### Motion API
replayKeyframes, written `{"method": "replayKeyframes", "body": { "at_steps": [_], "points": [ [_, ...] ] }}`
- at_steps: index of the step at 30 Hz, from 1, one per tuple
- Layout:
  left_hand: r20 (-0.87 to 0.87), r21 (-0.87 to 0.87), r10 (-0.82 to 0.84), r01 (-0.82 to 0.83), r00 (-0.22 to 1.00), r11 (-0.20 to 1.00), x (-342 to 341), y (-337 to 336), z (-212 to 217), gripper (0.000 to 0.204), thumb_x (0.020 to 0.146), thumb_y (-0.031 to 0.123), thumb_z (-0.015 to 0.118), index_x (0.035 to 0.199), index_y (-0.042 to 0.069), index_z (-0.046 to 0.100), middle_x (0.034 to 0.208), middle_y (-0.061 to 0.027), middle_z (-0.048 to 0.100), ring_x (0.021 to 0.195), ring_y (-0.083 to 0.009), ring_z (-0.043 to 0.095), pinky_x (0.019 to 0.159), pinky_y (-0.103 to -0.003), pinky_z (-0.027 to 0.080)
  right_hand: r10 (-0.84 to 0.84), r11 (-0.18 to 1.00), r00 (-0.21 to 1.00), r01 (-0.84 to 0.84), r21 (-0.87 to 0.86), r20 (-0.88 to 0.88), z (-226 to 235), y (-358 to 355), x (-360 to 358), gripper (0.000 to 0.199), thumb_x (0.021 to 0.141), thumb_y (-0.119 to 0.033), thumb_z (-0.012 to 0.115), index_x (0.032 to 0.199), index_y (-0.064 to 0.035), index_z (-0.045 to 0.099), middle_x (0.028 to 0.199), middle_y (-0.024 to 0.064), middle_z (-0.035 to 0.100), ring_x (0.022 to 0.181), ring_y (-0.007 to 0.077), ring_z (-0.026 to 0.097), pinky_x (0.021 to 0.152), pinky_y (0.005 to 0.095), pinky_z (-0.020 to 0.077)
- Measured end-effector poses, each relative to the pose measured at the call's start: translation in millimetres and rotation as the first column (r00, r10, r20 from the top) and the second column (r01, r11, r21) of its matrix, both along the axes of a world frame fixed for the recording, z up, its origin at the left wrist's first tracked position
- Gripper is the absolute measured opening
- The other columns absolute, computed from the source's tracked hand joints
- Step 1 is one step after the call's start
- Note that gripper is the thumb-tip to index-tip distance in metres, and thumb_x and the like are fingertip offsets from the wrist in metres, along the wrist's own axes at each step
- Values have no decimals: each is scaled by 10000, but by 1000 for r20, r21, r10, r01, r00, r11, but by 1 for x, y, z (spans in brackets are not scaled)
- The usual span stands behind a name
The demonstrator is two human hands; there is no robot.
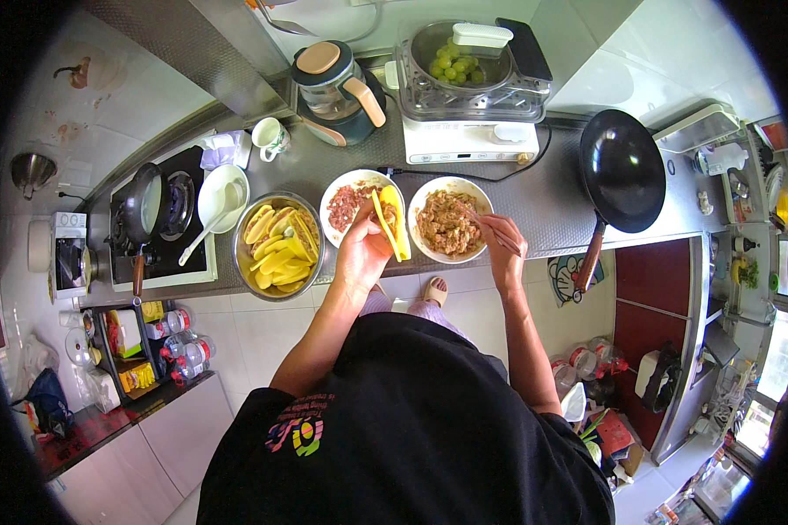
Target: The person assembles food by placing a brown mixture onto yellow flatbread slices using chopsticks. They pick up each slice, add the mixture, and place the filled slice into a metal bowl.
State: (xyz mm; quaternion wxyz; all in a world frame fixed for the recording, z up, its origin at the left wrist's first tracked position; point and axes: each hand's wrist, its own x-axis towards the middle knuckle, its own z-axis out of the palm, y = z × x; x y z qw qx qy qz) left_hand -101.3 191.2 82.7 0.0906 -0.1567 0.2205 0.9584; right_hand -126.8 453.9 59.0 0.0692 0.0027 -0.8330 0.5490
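My left hand (364, 254) is closed around a long yellow vegetable piece (402, 233), split lengthwise and held upright over the edge of a white bowl (328, 232) with reddish minced meat. The exact vegetable is hard to make out. My right hand (506, 247) grips thin chopsticks (480, 216), their tips in brownish meat filling (446, 224). That filling sits in a second white bowl (438, 255), just right of the first. Left of both stands a steel bowl (241, 259) heaped with similar yellow pieces (282, 262), some apparently holding filling.
A white bowl with a ladle (225, 206) stands beside the gas stove (182, 210). Behind are a mug (270, 137), an electric kettle (331, 87) and a white steamer (473, 140) with its cord on the counter. A black wok (622, 166) lies right, handle jutting past the edge.
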Motion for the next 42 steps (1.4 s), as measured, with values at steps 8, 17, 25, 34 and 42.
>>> {"method": "replayKeyframes", "body": {
  "at_steps": [8, 17, 25, 34, 42],
  "points": [
    [-7, -12, -15, 15, 1000, 1000, 1, 3, 4, 513, 826, 13, 480, 1334, 51, 542, 1249, -92, 622, 1145, -214, 601, 995, -385, 489, -15, 997, 1000, 13, -80, -24, -10, 6, -4, 134, 936, -63, 652, 1000, 48, 692, 979, 112, 697, 880, 193, 697, 805, 285, 572],
    [4, -18, -6, 6, 1000, 1000, 2, 4, 1, 535, 818, 10, 488, 1349, 45, 538, 1247, -91, 624, 1143, -211, 599, 1005, -373, 480, -4, 455, 924, 342, -822, 383, -62, 27, -5, 212, 975, -103, 601, 1122, 49, 590, 1053, 136, 658, 981, 261, 696, 903, 360, 595],
    [9, -24, -8, 8, 1000, 1000, 2, 7, -3, 541, 816, 9, 488, 1353, 45, 533, 1258, -98, 614, 1166, -224, 586, 1024, -385, 469, -17, 463, 955, 270, -844, 296, -35, 36, 0, 210, 979, -108, 597, 1104, 60, 594, 1025, 153, 666, 970, 266, 696, 907, 373, 593],
    [12, -47, -12, 12, 1000, 999, 2, 11, -7, 551, 831, 23, 473, 1380, 56, 500, 1281, -124, 610, 1136, -259, 608, 977, -442, 505, 65, 936, 989, -14, -353, 133, -15, 15, 0, 243, 981, -102, 599, 1180, 23, 663, 1095, 119, 682, 957, 222, 686, 867, 325, 581],
    [13, -55, -12, 13, 1000, 998, 6, 9, -1, 538, 815, 17, 480, 1350, 41, 527, 1253, -107, 612, 1177, -228, 585, 1035, -389, 469, -34, 997, 999, 33, -64, -24, -22, -7, 0, 158, 924, -15, 645, 1066, 7, 711, 1021, 87, 717, 897, 172, 674, 776, 299, 550]
  ]
}}
